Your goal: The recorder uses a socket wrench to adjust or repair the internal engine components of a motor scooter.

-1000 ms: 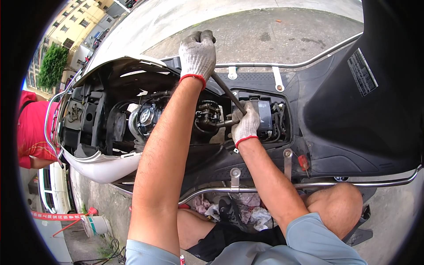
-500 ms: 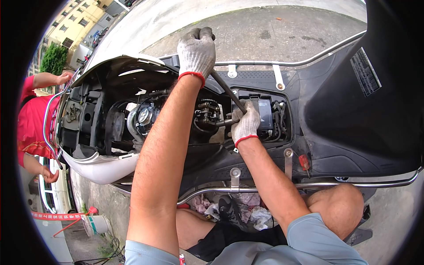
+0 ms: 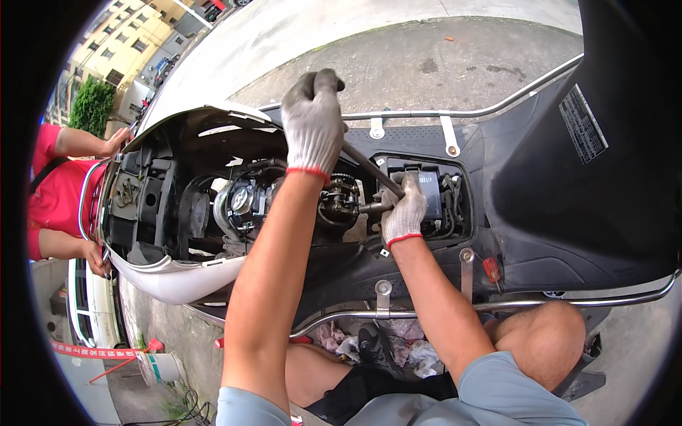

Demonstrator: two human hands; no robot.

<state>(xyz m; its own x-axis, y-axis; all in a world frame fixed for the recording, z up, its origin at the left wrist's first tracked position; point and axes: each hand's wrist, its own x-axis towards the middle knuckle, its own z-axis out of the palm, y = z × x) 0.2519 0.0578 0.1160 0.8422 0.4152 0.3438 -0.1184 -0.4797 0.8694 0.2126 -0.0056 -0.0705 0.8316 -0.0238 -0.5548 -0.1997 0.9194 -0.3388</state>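
Note:
A scooter with its seat off [image 3: 540, 248] lies lengthwise before me, its engine [image 3: 339, 199] bared. My left hand [image 3: 312, 128], in a grey-white knit glove with a red cuff, is closed around the upper end of a long dark socket wrench handle [image 3: 369, 169]. My right hand [image 3: 406, 213], gloved alike, wraps around the wrench's lower end, where the bar meets a short shaft. That shaft points left at the engine's exposed cylinder head; its very tip is hard to make out. Just beyond the right hand sits a dark battery [image 3: 429, 192] in an opened compartment.
A red-handled screwdriver [image 3: 491, 270] lies on the footboard. Chrome rails [image 3: 526, 304] run along both sides. At the far left a person in red [image 3: 64, 192] holds the rear rail. A white bucket [image 3: 163, 368] and crumpled rags [image 3: 408, 348] are on the ground.
My left hand has come down slightly toward me with the wrench handle. My right hand keeps its hold. The other person's hands have moved onto the scooter's rear. The view has shifted slightly.

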